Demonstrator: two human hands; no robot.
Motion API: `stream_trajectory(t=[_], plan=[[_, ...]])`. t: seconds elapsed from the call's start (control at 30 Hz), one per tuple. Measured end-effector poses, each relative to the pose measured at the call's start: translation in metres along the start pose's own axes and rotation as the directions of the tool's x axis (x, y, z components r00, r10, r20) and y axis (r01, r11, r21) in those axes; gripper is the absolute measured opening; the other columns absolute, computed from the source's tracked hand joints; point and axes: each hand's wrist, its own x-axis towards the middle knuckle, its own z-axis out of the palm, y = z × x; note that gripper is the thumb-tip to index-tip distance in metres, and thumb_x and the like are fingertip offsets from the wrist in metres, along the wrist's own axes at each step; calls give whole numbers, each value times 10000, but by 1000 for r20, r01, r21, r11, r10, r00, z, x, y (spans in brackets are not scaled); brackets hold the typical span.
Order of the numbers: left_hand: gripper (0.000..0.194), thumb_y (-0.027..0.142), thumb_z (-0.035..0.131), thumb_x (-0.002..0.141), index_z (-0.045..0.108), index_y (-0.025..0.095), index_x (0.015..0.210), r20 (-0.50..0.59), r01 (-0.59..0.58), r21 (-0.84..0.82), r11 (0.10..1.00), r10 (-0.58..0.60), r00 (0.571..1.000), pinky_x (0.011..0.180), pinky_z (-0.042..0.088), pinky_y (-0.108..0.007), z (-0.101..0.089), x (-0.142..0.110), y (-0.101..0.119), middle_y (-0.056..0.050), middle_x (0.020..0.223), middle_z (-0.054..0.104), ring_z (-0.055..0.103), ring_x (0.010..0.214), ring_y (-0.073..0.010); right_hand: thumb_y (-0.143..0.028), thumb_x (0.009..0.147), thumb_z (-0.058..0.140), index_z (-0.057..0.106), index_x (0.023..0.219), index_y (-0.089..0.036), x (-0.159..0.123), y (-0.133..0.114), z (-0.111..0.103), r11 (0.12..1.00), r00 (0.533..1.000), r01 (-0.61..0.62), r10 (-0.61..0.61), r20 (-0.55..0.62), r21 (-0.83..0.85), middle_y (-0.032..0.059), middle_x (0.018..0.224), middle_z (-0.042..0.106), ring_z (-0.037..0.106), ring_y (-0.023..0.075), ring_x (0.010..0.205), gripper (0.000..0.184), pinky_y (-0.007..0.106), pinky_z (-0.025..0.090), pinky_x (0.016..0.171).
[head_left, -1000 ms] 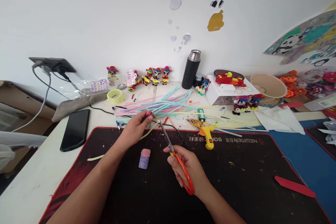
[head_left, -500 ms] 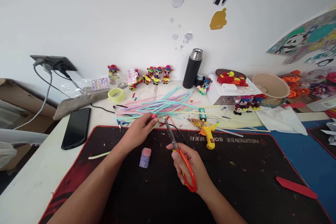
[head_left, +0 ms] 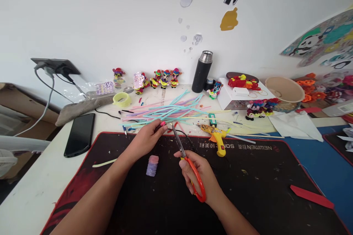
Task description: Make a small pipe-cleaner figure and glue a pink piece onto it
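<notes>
My left hand [head_left: 147,136] is closed in a pinch over the far edge of the black mat, thumb and index finger together, a bright pink spot at the fingertip. What it pinches is too small to make out. My right hand [head_left: 202,170] grips a pair of scissors [head_left: 199,181] with red-orange handles, blades pointing up and away, nearly together. A tiny pale bit shows at the blade tips, just right of my left fingertips. Under my left forearm a pale yellow fuzzy stem [head_left: 104,163] pokes out. Between the hands lies a small ribbed pink-and-purple piece [head_left: 152,165] on the mat.
Beyond the mat [head_left: 248,198] spreads a pile of pastel fuzzy stems [head_left: 171,109]. A yellow glue gun [head_left: 219,141] rests at the mat's far edge. Phone [head_left: 79,134], tape roll [head_left: 122,99], black flask [head_left: 202,71] and several small figures [head_left: 165,79] stand around. A red strip [head_left: 311,196] lies right.
My left hand has shifted very slightly right, toward the scissor tips. The scissors in my right hand have barely moved.
</notes>
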Motion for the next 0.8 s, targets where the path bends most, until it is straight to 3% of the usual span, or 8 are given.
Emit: stream_trajectory(t=[0.8], plan=[[359,533,459,999,494,224,819,2,5,-3,1000,-5,1000,677,352,-301,-1,1,3,31,754,514,458,722,-181,-740,841,677,658,1227,-145,-1,2,0,1000,999,-13,14,32,-28,-121,458,431,343,70,316,709,183,282,330]])
